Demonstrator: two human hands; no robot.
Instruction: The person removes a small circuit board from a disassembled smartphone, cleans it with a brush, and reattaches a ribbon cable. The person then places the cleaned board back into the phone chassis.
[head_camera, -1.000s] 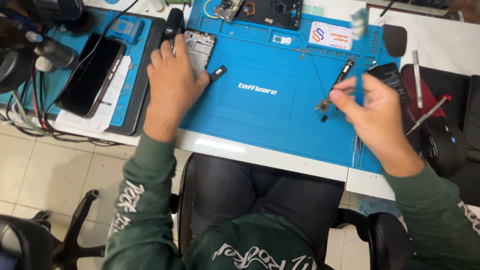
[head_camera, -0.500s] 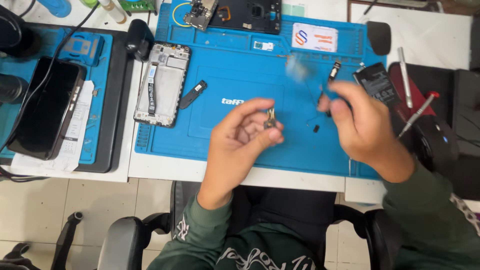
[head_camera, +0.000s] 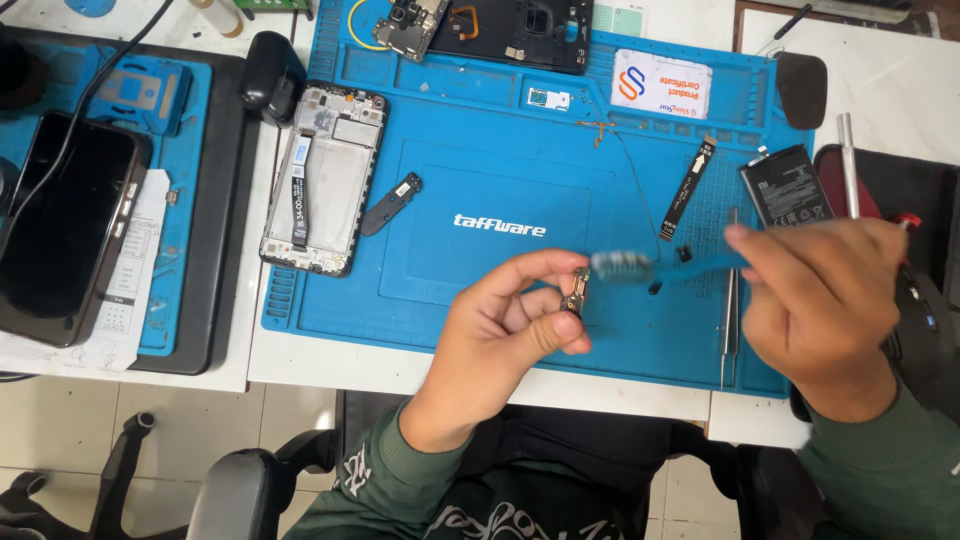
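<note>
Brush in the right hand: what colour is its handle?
Blue brush, though motion-blurred; head view.

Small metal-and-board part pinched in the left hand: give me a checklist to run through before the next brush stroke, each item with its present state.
1. Left hand grips the small metal-and-board part between thumb and forefinger: ok.
2. Right hand holds the blue-handled brush: ok.
3. Bristles touching the part: cannot tell, motion blur.
4. Work held above the blue silicone mat: ok.
5. Metal tweezers lying clear of both hands: ok.
6. Open phone frame apart from the brushing: ok.
</note>
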